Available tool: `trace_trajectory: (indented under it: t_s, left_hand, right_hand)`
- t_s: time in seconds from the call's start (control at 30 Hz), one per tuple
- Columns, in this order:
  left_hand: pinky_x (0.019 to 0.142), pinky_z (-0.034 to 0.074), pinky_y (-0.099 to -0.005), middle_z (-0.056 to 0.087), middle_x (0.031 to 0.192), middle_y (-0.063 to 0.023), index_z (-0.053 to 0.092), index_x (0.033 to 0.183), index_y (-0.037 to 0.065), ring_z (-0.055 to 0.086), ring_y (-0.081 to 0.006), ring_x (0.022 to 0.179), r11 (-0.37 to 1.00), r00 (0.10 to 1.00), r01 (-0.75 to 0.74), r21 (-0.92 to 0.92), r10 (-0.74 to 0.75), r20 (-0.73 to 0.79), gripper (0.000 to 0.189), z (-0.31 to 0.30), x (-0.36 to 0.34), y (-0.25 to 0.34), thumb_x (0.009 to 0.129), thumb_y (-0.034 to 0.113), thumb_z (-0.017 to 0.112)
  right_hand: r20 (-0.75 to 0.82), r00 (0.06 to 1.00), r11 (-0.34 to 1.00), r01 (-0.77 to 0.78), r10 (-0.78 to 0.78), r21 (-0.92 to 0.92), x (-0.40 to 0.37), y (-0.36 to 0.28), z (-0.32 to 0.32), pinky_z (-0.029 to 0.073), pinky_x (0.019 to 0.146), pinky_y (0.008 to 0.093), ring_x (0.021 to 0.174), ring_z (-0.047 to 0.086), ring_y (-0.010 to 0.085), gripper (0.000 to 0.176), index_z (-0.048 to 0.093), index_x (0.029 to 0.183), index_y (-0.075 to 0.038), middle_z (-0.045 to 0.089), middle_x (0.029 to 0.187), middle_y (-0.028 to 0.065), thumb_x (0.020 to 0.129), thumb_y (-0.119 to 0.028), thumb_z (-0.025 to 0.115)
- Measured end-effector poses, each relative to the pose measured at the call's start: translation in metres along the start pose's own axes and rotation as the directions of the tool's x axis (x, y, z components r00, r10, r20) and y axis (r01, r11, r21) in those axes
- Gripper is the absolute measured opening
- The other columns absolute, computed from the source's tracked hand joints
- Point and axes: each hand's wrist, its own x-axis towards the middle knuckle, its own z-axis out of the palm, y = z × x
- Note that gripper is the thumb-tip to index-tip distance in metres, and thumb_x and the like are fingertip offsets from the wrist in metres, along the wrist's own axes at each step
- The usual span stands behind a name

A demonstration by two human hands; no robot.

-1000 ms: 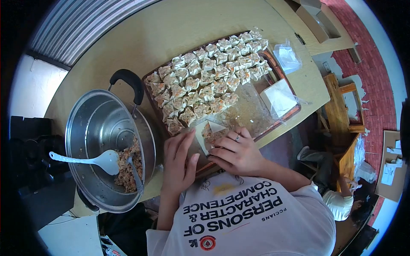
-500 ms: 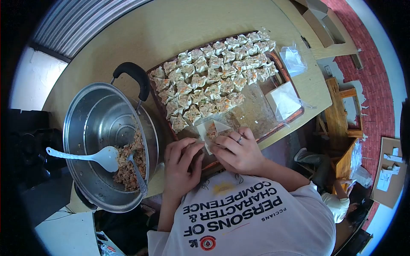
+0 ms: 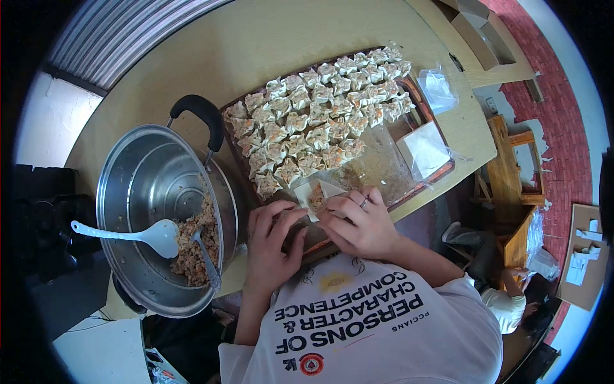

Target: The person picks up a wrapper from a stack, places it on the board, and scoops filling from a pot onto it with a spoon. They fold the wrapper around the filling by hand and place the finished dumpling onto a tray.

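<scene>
A square dumpling wrapper (image 3: 314, 196) with a dab of meat filling lies at the near end of the brown tray (image 3: 441, 171). My left hand (image 3: 272, 243) pinches its near-left edge with thumb and fingers. My right hand (image 3: 359, 224), a ring on one finger, presses and folds its right side. Rows of several folded dumplings (image 3: 313, 121) fill the far part of the tray, just beyond the wrapper.
A steel pot (image 3: 147, 192) with a black handle stands at the left. It holds meat filling (image 3: 192, 246), a white ladle (image 3: 137, 237) and a metal spoon (image 3: 206, 256). A stack of wrappers in plastic (image 3: 425, 150) lies on the tray's right. Another person (image 3: 505, 297) sits below the table's right edge.
My left hand has curled in from lying flat and now pinches the wrapper's edge. My right fingers have moved up over the wrapper. The view has shifted slightly.
</scene>
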Motion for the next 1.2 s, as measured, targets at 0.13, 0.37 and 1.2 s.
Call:
trace_trajectory:
  t_s: [0.13,0.37,1.2]
  left_hand:
    - [0.096,0.048,-0.0439,0.062,0.123,-0.008,0.072,0.115,0.012,0.057,-0.0336,0.112,1.0,1.0,0.008,-0.004,-0.009,-0.029,0.034,0.007,0.003,-0.001,0.082,0.005,0.078]
    - [0.093,0.048,-0.0422,0.064,0.118,-0.0065,0.075,0.101,0.011,0.057,-0.0312,0.109,0.999,0.997,-0.048,0.025,0.05,-0.061,0.02,0.013,0.01,-0.005,0.082,0.009,0.081]
    - [0.097,0.044,-0.0436,0.063,0.117,-0.0039,0.076,0.103,0.013,0.055,-0.0301,0.11,0.988,0.992,-0.032,0.154,0.05,-0.113,0.021,0.023,0.016,0.004,0.083,0.008,0.08]
  right_hand:
    - [-0.041,0.998,0.998,-0.051,0.052,0.032,0.001,0.0,0.001,0.038,0.084,0.0403,0.094,0.059,0.0196,0.024,0.071,0.103,-0.015,0.061,0.109,0.0014,0.082,-0.022,0.081]
    - [-0.052,0.984,0.975,-0.158,0.168,0.157,0.0,0.0,-0.008,0.037,0.083,0.0401,0.092,0.059,0.0207,0.026,0.072,0.103,-0.015,0.06,0.108,0.0018,0.082,-0.025,0.084]
    - [-0.086,0.891,0.874,-0.413,0.446,0.255,0.005,-0.002,0.006,0.04,0.078,0.0388,0.097,0.064,0.0249,0.021,0.068,0.097,-0.012,0.061,0.106,0.0068,0.081,-0.013,0.082]
